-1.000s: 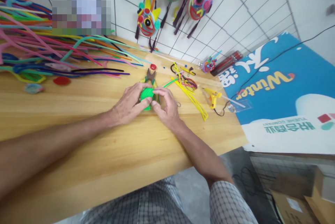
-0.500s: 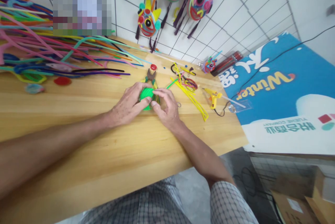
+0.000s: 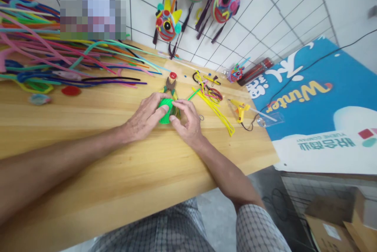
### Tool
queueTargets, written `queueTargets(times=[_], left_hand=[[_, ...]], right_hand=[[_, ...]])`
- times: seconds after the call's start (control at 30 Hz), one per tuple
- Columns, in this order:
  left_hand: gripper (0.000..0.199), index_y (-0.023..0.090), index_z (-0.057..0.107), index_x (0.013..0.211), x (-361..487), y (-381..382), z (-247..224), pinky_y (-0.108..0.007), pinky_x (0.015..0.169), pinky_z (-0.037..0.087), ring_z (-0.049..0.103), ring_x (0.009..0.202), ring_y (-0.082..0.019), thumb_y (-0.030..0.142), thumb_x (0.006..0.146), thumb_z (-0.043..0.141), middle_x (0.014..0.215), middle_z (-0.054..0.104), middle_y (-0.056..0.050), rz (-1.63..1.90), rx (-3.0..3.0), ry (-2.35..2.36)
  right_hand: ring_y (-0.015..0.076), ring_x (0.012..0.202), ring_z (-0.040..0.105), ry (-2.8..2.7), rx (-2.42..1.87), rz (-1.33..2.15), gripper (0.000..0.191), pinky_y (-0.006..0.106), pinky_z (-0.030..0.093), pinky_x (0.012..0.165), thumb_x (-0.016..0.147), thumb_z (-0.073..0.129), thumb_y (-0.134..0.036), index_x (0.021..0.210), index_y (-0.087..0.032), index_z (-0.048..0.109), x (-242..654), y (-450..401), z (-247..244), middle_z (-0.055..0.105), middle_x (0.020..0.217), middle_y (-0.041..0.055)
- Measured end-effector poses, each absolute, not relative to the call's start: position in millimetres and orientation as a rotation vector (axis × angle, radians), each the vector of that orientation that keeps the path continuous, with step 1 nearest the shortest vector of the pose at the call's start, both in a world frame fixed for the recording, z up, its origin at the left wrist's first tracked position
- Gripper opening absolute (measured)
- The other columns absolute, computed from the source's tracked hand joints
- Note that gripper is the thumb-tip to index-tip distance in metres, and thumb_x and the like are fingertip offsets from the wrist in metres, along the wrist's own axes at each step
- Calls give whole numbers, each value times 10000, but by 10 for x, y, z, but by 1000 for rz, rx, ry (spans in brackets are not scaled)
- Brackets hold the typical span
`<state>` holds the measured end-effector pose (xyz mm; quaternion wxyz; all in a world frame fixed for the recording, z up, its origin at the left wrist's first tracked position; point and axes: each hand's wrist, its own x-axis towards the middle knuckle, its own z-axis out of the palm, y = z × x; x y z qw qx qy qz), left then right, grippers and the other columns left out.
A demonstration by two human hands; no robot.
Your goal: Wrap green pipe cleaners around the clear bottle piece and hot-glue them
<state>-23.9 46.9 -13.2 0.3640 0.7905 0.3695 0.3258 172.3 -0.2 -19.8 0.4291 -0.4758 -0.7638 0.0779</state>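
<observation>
A round green coil [image 3: 165, 115] is held between both hands over the wooden table [image 3: 126, 181]. My left hand [image 3: 145, 116] has its thumb on the coil's face and its fingers along the far edge. On the other side, my right hand [image 3: 188, 121] pinches the coil's right edge between thumb and fingertips. Pliers [image 3: 171, 85] with open jaws lie just behind the coil, their handles partly hidden by it and my right hand. A thin green strip [image 3: 193, 94] reaches away to the right behind my right hand.
Colourful fuzzy stems [image 3: 97, 57] are piled at the back left, near a red disc [image 3: 71, 90]. Yellow stems [image 3: 216, 111], scissors [image 3: 216, 94] and a yellow glue gun [image 3: 240, 111] lie to the right. Decorated masks [image 3: 167, 25] hang on the grid wall behind.
My left thumb has shifted up slightly on the green coil, so more of its face shows. Both hands otherwise stay in the same place.
</observation>
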Motion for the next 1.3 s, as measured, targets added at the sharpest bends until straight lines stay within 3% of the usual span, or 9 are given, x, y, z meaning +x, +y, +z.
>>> queueTargets(times=[0.23, 0.47, 0.73, 0.93, 1.2, 1.3], left_hand=[[456, 176, 491, 1341, -223, 487, -145, -503, 1158, 429, 569, 1269, -306, 452, 979, 453, 1335, 632, -136, 851, 2070, 955], [455, 170, 505, 1345, -260, 463, -87, -524, 1147, 435, 573, 1263, -304, 463, 1030, 355, 1321, 633, -131, 825, 2012, 917], [462, 172, 525, 1304, -222, 507, -144, -479, 1085, 481, 611, 1175, -287, 479, 961, 489, 1264, 664, -110, 871, 1967, 943], [459, 195, 532, 1322, -247, 490, -159, -523, 1118, 457, 605, 1211, -304, 509, 1014, 401, 1291, 658, -108, 895, 1914, 901], [484, 169, 546, 1289, -206, 502, -117, -438, 928, 546, 642, 1070, -278, 477, 916, 548, 1200, 679, -107, 867, 1922, 967], [504, 151, 537, 1291, -198, 499, -105, -442, 952, 545, 641, 1090, -277, 466, 898, 552, 1225, 675, -118, 870, 1925, 964]], right_hand=[[272, 1241, 641, -1926, -1145, 132, 386, 493, 554, 1102, 962, 650, -288, 1346, -272, 619, 1714, 2, -208, 667, 1293, 122], [276, 1248, 636, -1921, -1162, 165, 382, 510, 543, 1117, 954, 663, -298, 1333, -277, 618, 1713, -1, -207, 665, 1303, 117], [267, 1235, 644, -1937, -1135, 110, 373, 486, 556, 1090, 968, 656, -298, 1335, -249, 608, 1706, 2, -216, 664, 1302, 123], [267, 1242, 639, -1942, -1107, 99, 378, 482, 553, 1097, 978, 655, -297, 1349, -253, 597, 1711, 12, -234, 660, 1300, 121], [267, 1250, 635, -1954, -1150, 97, 372, 485, 554, 1100, 987, 638, -304, 1353, -255, 589, 1703, 3, -223, 656, 1308, 120], [262, 1240, 641, -1951, -1141, 81, 365, 479, 566, 1086, 988, 640, -310, 1346, -255, 590, 1698, 4, -224, 659, 1300, 120]])
